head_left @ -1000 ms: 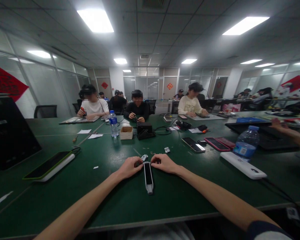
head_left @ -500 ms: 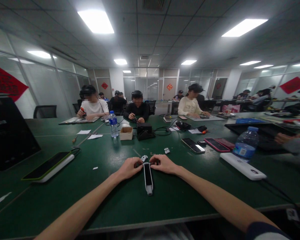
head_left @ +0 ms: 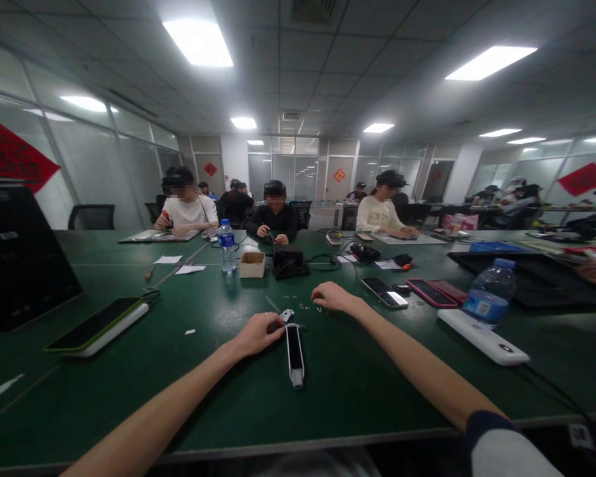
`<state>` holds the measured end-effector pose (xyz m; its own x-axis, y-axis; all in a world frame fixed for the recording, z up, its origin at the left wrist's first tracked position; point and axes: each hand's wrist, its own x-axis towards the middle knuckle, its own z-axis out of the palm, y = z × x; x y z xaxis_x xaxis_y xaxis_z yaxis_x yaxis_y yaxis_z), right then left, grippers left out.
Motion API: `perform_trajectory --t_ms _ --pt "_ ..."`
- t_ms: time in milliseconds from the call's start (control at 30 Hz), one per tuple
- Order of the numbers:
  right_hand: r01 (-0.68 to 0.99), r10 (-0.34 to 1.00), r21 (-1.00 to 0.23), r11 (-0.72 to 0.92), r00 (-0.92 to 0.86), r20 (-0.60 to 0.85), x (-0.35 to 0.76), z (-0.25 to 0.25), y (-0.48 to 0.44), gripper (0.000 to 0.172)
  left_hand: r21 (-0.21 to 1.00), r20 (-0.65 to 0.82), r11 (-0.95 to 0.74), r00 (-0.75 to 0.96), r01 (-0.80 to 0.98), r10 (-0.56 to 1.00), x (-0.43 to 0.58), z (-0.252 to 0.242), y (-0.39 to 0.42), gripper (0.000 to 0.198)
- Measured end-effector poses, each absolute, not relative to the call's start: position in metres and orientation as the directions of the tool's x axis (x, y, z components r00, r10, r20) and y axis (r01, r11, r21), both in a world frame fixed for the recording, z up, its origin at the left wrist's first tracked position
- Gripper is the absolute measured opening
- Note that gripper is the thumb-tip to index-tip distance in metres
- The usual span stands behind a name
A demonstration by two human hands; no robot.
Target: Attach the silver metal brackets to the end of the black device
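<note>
A slim black-and-white device (head_left: 295, 351) lies lengthwise on the green table (head_left: 228, 397) in front of me. My left hand (head_left: 258, 332) rests at its far end, fingers closed on the tip. A small silver part (head_left: 287, 314) lies just beyond that hand. My right hand (head_left: 332, 296) is stretched further out, fingers curled down on the table beside several tiny screws (head_left: 304, 306). What is under its fingers is hidden.
A green-cased phone on a white pack (head_left: 98, 325) lies left, beside a black screen (head_left: 14, 258). To the right are a water bottle (head_left: 489, 291), a white power bank (head_left: 481, 328) and two phones (head_left: 383, 290). A small box (head_left: 251, 264) stands mid-table. Other people sit across.
My right hand left the device's far end and reached forward to where a small silver piece lay. The left hand stayed. The view tilted slightly.
</note>
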<state>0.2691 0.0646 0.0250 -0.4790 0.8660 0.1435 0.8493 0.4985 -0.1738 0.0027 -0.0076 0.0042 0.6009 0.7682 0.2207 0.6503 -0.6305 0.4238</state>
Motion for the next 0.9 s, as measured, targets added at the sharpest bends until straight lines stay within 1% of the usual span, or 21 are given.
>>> perform_trajectory --t_ms 133,200,333,467,567,667,733,767,833,900 --pt "0.844 0.873 -0.242 0.479 -0.486 0.031 0.254 0.028 0.073 0.013 0.418 0.227 -0.633 0.600 0.652 0.767 0.003 0.004 -0.008 0.022" --pt "0.855 0.880 -0.254 0.453 -0.475 -0.029 0.248 0.027 0.074 0.012 0.418 0.228 -0.635 0.602 0.650 0.766 0.003 0.005 -0.009 0.021" --pt "0.873 0.889 -0.261 0.411 -0.447 -0.097 0.243 0.026 0.079 0.012 0.424 0.215 -0.624 0.596 0.657 0.773 0.004 0.008 -0.010 0.021" --pt "0.898 0.896 -0.256 0.358 -0.407 -0.174 0.241 0.029 0.084 0.006 0.434 0.208 -0.618 0.595 0.655 0.776 0.003 0.007 -0.009 0.023" --pt "0.907 0.899 -0.243 0.344 -0.393 -0.194 0.237 0.033 0.082 0.013 0.427 0.211 -0.616 0.590 0.662 0.779 0.003 0.006 -0.008 0.024" --pt "0.904 0.903 -0.233 0.358 -0.399 -0.158 0.235 0.034 0.069 0.012 0.419 0.215 -0.613 0.583 0.669 0.783 0.004 0.006 -0.009 0.024" --pt "0.893 0.907 -0.235 0.384 -0.412 -0.083 0.239 0.033 0.056 0.008 0.419 0.226 -0.623 0.588 0.661 0.776 0.005 0.006 -0.010 0.025" --pt "0.878 0.906 -0.250 0.407 -0.423 -0.011 0.243 0.032 0.048 0.007 0.424 0.228 -0.624 0.590 0.656 0.775 0.005 0.006 -0.010 0.025" --pt "0.841 0.894 -0.303 0.448 -0.430 0.126 0.252 0.028 0.032 0.008 0.438 0.221 -0.613 0.582 0.658 0.783 0.005 0.006 -0.009 0.028" --pt "0.797 0.892 -0.402 0.451 -0.396 0.218 0.260 0.025 0.017 0.009 0.441 0.231 -0.610 0.574 0.658 0.786 0.004 0.006 -0.007 0.030"
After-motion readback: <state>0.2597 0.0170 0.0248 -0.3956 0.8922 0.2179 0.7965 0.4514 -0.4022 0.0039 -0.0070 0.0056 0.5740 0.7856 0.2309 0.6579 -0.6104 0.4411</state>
